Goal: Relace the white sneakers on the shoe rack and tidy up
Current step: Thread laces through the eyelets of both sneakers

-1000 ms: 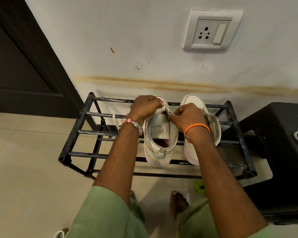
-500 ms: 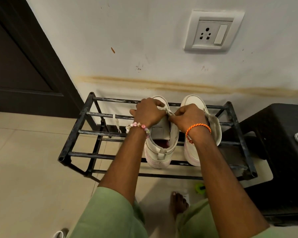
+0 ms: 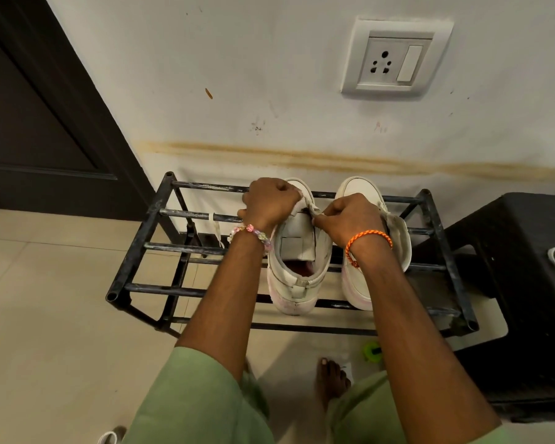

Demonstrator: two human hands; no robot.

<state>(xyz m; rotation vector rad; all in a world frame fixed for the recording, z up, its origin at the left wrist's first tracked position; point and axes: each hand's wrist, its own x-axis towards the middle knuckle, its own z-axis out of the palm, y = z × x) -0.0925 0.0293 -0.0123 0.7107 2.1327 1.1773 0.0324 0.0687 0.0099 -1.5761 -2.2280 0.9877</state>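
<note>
The left sneaker [image 3: 297,261] stands on the rack [image 3: 135,251], beside its pair [image 3: 366,193]. The left hand [image 3: 269,201] has slid from the sneaker's outer edge onto its forefoot, fingers curled over the eyelet area. The right hand [image 3: 350,216] stays pinching a lace end at the inner eyelets. Threading seems under way. A loose lace [image 3: 217,229] still hangs from a bar left of the hands.

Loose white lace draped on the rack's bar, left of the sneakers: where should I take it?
Pinch the lace just below the bar it hangs over, coming from the front with the left hand. It dangles free there, and the rack is open on that side.
</note>
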